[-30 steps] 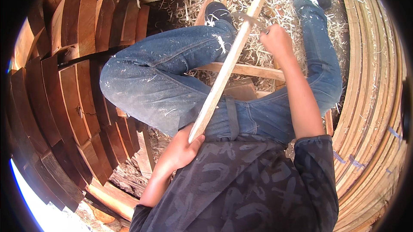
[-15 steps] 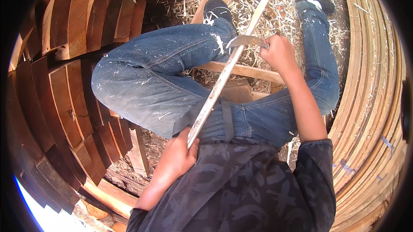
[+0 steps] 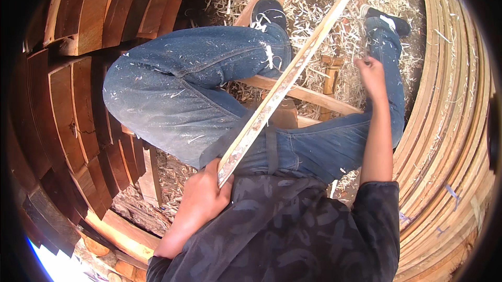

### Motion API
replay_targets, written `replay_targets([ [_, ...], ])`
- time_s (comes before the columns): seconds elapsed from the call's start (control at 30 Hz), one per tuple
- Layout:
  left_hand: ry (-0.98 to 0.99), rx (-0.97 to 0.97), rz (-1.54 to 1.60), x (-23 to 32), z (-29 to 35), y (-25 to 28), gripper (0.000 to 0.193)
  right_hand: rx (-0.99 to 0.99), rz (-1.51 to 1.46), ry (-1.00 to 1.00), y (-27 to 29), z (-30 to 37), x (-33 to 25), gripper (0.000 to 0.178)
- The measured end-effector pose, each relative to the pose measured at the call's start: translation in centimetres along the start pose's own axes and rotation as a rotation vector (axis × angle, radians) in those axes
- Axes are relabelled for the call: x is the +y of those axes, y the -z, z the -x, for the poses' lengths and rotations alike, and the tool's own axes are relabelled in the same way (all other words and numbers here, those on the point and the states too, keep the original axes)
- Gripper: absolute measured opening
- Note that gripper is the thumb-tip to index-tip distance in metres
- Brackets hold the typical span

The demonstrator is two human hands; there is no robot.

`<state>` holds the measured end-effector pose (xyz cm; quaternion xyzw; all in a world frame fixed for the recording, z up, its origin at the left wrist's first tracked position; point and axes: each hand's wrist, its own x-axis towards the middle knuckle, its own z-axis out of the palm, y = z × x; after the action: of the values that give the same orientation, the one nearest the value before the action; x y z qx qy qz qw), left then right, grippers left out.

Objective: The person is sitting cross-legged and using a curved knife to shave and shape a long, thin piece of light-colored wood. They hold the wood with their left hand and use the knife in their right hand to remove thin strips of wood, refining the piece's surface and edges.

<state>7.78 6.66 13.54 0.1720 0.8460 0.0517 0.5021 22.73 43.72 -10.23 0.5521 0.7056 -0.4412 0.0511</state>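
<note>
A long, narrow wooden strip (image 3: 285, 83) slants from my waist up to the far right, its upper face mottled with dark and pale patches. My left hand (image 3: 205, 192) is closed around the strip's near end, beside my dark shirt. To the right of the strip, and apart from it, my right hand (image 3: 372, 75) is raised with its fingers curled shut. The curved knife seen in it half a second ago hardly shows now; its blade seems turned edge-on. The strip passes over a wooden crosspiece (image 3: 308, 93) between my legs.
Stacked brown wooden blocks (image 3: 76, 109) rise close on the left. Long pale boards (image 3: 444, 99) are piled along the right. Curly shavings (image 3: 334, 36) cover the ground around my shoes. A short yellowish wooden piece (image 3: 330, 80) stands near the crosspiece.
My right hand has moved right, off the strip, and the knife blade no longer lies across it. The strip has turned, showing more of its mottled face, and its far end has shifted right.
</note>
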Motion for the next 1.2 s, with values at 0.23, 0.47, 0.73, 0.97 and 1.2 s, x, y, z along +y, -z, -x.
replay_targets([
  [0.23, -0.082, 0.355, -0.213, 1.2, 1.5, 4.3, 0.04, -0.134, -0.824, -0.061, -5.2, 10.2, -1.7, 0.02],
  [0.47, -0.273, 0.587, -0.429, 0.0, 1.2, 4.9, 0.052, -0.245, -0.939, -0.138, -6.8, 13.7, -1.3, 0.029],
  [0.73, -0.225, 0.478, -0.536, -0.7, 0.6, 3.3, 0.036, -0.231, -0.894, -0.089, -6.5, 14.2, -0.9, 0.026],
  [0.97, -0.423, 0.55, -0.294, 0.4, 2.0, 2.9, 0.024, -0.26, -0.912, -0.073, -6.3, 16.0, -0.4, 0.021],
  [1.2, -0.507, 0.57, -0.375, 1.7, 2.8, 2.0, 0.016, -0.34, -1.17, -0.104, -6.9, 18.0, -2.6, 0.025],
])
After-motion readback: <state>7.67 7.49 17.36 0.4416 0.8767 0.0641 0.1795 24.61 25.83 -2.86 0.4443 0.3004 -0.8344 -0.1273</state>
